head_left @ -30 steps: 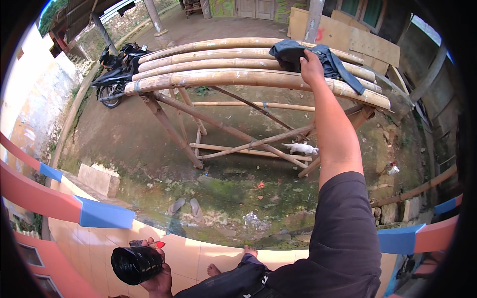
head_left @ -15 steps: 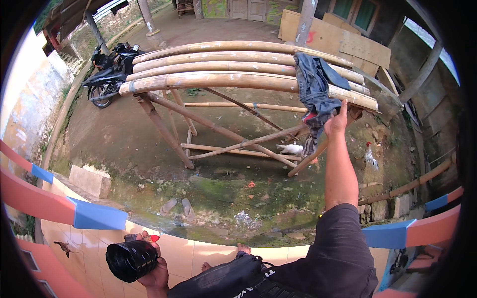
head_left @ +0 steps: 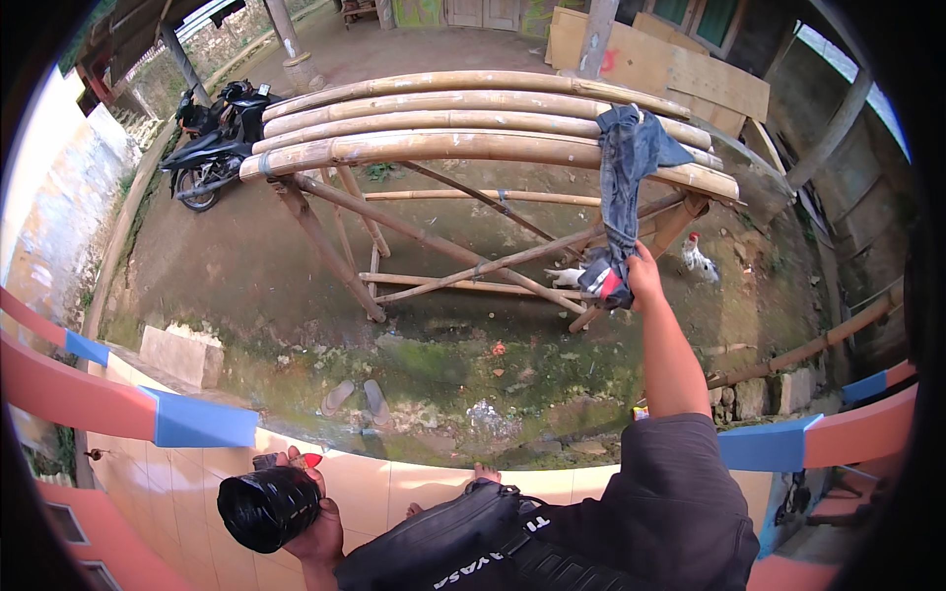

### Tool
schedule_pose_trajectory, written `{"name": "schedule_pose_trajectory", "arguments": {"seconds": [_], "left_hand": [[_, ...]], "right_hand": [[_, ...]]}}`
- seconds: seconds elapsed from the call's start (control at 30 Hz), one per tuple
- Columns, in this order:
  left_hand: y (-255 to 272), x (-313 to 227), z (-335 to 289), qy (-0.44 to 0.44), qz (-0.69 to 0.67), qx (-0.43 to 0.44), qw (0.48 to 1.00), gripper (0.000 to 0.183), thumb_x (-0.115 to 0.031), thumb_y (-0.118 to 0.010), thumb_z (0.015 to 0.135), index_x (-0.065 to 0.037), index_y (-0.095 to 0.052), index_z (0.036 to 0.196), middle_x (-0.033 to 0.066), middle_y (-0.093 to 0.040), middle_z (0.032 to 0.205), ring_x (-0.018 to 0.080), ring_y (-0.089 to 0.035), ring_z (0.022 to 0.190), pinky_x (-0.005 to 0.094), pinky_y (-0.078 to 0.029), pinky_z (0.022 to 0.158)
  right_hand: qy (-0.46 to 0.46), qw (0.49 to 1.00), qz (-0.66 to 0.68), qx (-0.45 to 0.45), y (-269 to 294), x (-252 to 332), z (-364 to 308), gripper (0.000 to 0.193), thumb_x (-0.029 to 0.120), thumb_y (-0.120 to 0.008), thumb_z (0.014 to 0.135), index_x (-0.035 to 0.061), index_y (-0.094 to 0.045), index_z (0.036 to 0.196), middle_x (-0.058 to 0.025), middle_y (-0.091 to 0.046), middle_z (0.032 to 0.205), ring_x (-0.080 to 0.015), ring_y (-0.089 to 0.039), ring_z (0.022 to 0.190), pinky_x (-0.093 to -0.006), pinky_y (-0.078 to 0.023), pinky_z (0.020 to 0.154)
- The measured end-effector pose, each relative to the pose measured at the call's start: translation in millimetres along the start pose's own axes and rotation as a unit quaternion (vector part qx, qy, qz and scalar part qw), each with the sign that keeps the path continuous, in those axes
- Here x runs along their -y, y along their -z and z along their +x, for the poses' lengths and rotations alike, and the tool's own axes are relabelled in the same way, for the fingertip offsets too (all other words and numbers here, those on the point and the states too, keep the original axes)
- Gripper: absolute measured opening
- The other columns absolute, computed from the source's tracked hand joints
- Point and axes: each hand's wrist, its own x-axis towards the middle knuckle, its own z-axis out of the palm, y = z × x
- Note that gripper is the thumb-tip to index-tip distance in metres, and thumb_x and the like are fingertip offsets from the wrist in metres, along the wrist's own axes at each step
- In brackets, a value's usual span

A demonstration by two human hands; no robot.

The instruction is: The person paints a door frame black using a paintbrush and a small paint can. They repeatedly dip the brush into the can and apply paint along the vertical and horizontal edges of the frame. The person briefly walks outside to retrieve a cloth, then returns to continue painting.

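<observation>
My right hand (head_left: 645, 279) is closed on the lower end of a blue-grey denim garment (head_left: 621, 172), beside a red and white patch. The upper part of the garment still lies over the right end of a bamboo rack (head_left: 424, 148), and the rest hangs stretched down to my fingers. Low at the left, my left hand (head_left: 325, 529) grips a black cylinder (head_left: 264, 509) with a shiny, ridged surface. A small red tip (head_left: 312, 460) sticks up by those fingers; what it belongs to is partly hidden.
A pink and blue railing (head_left: 202, 421) runs between me and the yard, with a gap in front. Grey sandals (head_left: 376, 402) lie on mossy ground. A white animal (head_left: 565, 278) is under the rack and a chicken (head_left: 700, 258) to its right. Motorbikes (head_left: 209, 148) stand far left.
My right hand has moved down and left from the rack's end, drawing the garment's lower part with it. The chicken has shifted left and farther off. My left hand keeps the black cylinder.
</observation>
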Motion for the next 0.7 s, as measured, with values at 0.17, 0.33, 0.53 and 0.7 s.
{"name": "schedule_pose_trajectory", "arguments": {"seconds": [0.17, 0.33, 0.53, 0.7], "left_hand": [[-7.2, -7.5, -7.2, -0.005, -0.003, 0.014, 1.0, 0.071, -0.041, -0.052, 0.1, -0.013, -0.02, 0.157, 0.0066, -0.018, 0.164, 0.0326, -0.041, 0.138, 0.0503, -0.055, 0.093], [-16.7, -26.7, -27.7, -0.014, 0.012, 0.043, 0.999, 0.073, -0.041, -0.055, 0.099, -0.012, -0.021, 0.157, 0.006, -0.019, 0.163, 0.0323, -0.042, 0.138, 0.0472, -0.055, 0.094], [-16.1, -61.6, -76.2, -0.075, 0.048, 0.034, 0.995, 0.074, -0.044, -0.057, 0.097, -0.012, -0.025, 0.155, 0.0053, -0.022, 0.162, 0.0289, -0.043, 0.137, 0.0427, -0.054, 0.093], [4.7, -111.7, -117.9, -0.124, -0.008, 0.034, 0.992, 0.079, -0.045, -0.062, 0.093, -0.013, -0.025, 0.155, 0.0049, -0.02, 0.163, 0.0292, -0.039, 0.139, 0.0474, -0.051, 0.096]], "right_hand": [[-0.208, 0.967, 0.007, 0.146, -0.5, -25.6, -71.1, 0.05, 0.019, -0.071, 0.086, -0.003, -0.058, 0.128, -0.0114, -0.069, 0.107, -0.0192, -0.065, 0.1, -0.0332, -0.051, 0.093], [-0.021, 0.926, -0.339, 0.167, -47.7, 1.9, -124.2, 0.037, 0.025, -0.074, 0.088, -0.0027, -0.069, 0.111, -0.0103, -0.06, 0.126, -0.0173, -0.061, 0.105, -0.0332, -0.049, 0.089], [-0.114, 0.906, -0.122, 0.39, -81.6, 46.0, -166.0, 0.029, 0.009, -0.073, 0.082, -0.0054, -0.069, 0.107, -0.0081, -0.066, 0.118, -0.019, -0.064, 0.104, -0.0336, -0.048, 0.095], [-0.098, 0.857, -0.024, 0.505, -147.1, 76.6, -219.6, 0.052, -0.004, -0.068, 0.075, -0.0037, -0.057, 0.126, -0.008, -0.069, 0.114, -0.0191, -0.066, 0.102, -0.0333, -0.049, 0.098]]}}
